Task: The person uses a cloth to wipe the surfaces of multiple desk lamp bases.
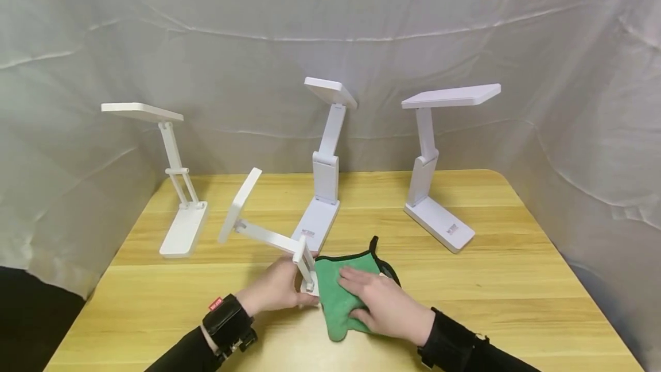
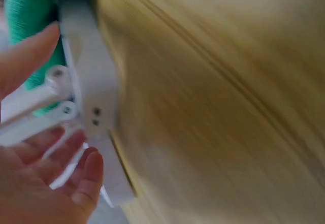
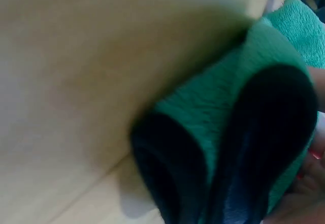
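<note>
Left hand (image 1: pixel 276 289) is gripping nearest lamp (image 1: pixel 268 236) by base (image 2: pixel 96 76), well off desk's back edge (image 1: pixel 372 175); right hand (image 1: pixel 389 307) is touching green cloth (image 1: pixel 330 294), pinch unclear

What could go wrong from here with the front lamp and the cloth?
The front lamp has its arm leaning far out to the left, so it might tip if the left hand loosens at its base.
Pressure from the right hand through the green cloth could push the base along the table.
The middle lamp appears close behind, so a sideways slip might bump it.
</note>
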Action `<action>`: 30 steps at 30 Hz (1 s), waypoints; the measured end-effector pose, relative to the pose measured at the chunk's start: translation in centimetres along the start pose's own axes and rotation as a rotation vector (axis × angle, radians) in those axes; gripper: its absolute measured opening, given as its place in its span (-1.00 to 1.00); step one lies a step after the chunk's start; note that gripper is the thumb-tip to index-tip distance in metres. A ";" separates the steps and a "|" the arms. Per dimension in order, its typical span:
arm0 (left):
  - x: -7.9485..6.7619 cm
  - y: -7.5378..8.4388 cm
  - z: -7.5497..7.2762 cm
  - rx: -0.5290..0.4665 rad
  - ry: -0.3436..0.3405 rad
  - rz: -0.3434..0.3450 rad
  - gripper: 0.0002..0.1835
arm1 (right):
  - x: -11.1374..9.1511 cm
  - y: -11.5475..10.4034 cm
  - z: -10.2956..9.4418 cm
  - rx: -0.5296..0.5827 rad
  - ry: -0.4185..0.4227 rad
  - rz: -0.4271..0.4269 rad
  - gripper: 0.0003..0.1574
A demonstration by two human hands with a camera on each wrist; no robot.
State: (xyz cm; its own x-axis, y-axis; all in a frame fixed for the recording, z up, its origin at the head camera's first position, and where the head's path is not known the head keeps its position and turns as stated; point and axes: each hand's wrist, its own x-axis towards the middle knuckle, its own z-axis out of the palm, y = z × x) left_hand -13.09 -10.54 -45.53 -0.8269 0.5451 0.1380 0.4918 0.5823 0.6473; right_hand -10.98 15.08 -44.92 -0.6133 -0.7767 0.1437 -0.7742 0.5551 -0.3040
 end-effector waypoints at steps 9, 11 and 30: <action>0.2 -1.1 0.6 0.115 -0.033 0.005 -0.17 | -1.6 -0.1 -0.5 -0.062 0.066 0.080 -0.49; 0.2 -1.1 0.7 0.130 -0.024 0.012 -0.17 | -1.3 -0.3 -0.4 -0.120 0.072 0.129 -0.50; 0.4 -1.0 0.6 0.144 -0.003 0.021 -0.17 | -0.9 0.3 0.2 -0.127 0.067 0.082 -0.40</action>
State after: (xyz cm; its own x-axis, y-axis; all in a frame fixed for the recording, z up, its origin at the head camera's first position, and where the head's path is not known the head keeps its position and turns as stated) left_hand -13.72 -10.56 -46.54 -0.8152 0.5599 0.1483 0.5435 0.6509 0.5301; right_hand -10.65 15.89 -45.30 -0.6810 -0.7079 0.1875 -0.7321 0.6522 -0.1967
